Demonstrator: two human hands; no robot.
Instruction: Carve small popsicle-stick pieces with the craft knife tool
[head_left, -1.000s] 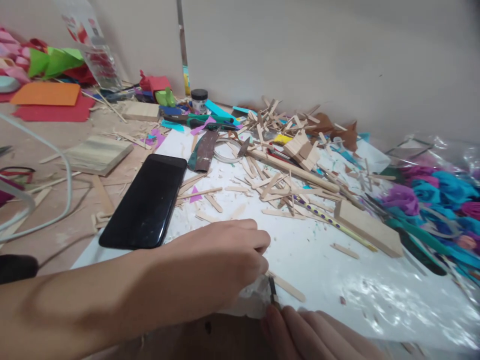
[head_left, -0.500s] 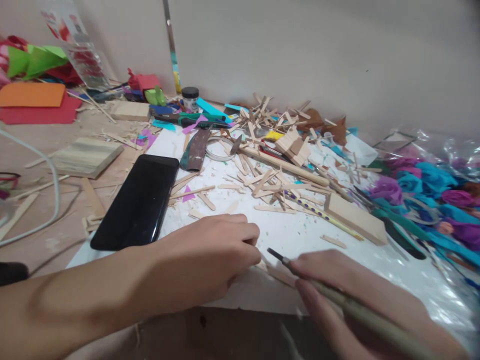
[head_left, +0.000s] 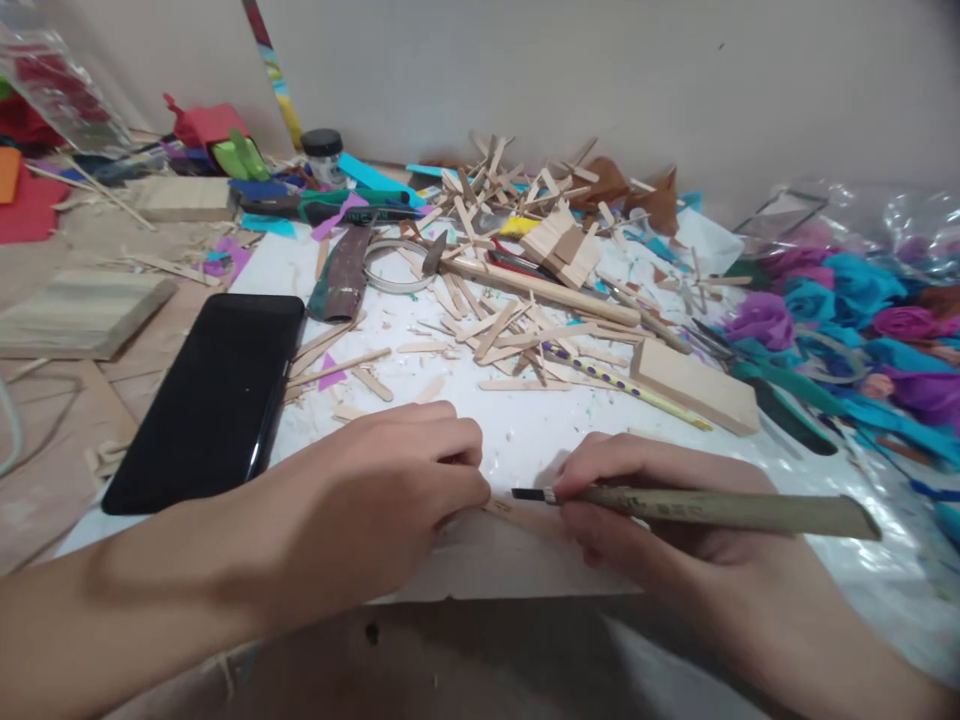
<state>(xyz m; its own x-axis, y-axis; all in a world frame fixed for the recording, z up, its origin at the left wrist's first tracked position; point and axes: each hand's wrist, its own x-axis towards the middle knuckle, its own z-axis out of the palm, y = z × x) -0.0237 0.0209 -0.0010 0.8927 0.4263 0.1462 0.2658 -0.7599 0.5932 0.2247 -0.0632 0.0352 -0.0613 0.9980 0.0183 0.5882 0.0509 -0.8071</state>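
Near the front edge of the white sheet (head_left: 517, 450), my left hand (head_left: 405, 480) is closed, its fingertips pressed on one end of a flat wooden craft stick (head_left: 517, 515). The stick points right toward my other hand, and part of it is hidden under my fingers. My right hand (head_left: 660, 520) grips a wood carving chisel (head_left: 720, 508) with a pale wooden handle and a short dark blade. The blade lies just above the stick, pointing left toward my left fingertips; whether it touches the stick I cannot tell.
A black phone (head_left: 210, 400) lies left of my arm. Beyond my hands are a pile of craft sticks (head_left: 517, 340), a spotted yellow pencil (head_left: 630, 385), a wooden block (head_left: 697, 385) and green-handled pliers (head_left: 795, 415). Colourful crepe paper flowers (head_left: 847, 290) sit at right.
My right hand has moved left and up, and the chisel has turned from slanting to nearly level, its blade closer to my left fingers. The whole view has shifted slightly.
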